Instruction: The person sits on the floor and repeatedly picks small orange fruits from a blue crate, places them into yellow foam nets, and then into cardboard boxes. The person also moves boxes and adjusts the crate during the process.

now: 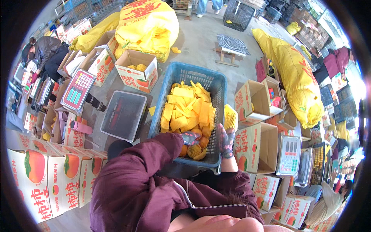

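A blue plastic crate stands before me, with yellow foam net sleeves heaped over most of it. Orange persimmons lie at its near end, one of them wrapped in a foam net. My left hand, in a dark patterned glove, reaches down among the persimmons; its fingers are partly hidden, so its hold is unclear. At the crate's right rim my right hand, gloved alike, is raised with its fingers upward. Its fingertips are beside a yellow foam net sleeve; whether they grip it is unclear.
Left of the crate are a black-topped platform scale, its keypad display and an open carton with netted fruit. Open cartons line the right side. Beyond are yellow sacks, a low stool and other people at work.
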{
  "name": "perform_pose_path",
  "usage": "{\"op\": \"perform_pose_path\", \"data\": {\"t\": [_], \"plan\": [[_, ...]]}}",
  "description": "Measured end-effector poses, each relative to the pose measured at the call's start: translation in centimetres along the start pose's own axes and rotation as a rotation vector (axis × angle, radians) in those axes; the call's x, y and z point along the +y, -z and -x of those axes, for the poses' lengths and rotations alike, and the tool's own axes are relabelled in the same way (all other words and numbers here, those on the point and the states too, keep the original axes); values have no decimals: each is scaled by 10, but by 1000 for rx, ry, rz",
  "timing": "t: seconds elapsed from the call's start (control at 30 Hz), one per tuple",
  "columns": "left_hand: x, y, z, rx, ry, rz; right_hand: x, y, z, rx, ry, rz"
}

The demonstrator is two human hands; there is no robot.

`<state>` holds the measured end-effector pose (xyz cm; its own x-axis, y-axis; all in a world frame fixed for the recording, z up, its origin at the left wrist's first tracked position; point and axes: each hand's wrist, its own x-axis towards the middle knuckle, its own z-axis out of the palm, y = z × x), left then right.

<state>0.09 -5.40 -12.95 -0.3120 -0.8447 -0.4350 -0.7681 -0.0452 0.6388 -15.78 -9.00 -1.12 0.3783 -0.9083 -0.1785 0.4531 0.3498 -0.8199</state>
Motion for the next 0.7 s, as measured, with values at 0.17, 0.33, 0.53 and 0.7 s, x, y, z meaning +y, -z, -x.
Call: {"op": "perform_pose_path", "data": {"t": [0.17,0.33,0.53,0.7], "plan": [[-32,-17,-42,71,125,-220,2,-16,3,68,214,275],[-43,-30,-73,102,226,-355,-6,-27,3,96,121,194],[-46,-52,-91,120,306,-462,-5,-22,3,126,2,178],[-43,-29,-65,202,257,-414,4,-5,-5,10,163,277]]}}
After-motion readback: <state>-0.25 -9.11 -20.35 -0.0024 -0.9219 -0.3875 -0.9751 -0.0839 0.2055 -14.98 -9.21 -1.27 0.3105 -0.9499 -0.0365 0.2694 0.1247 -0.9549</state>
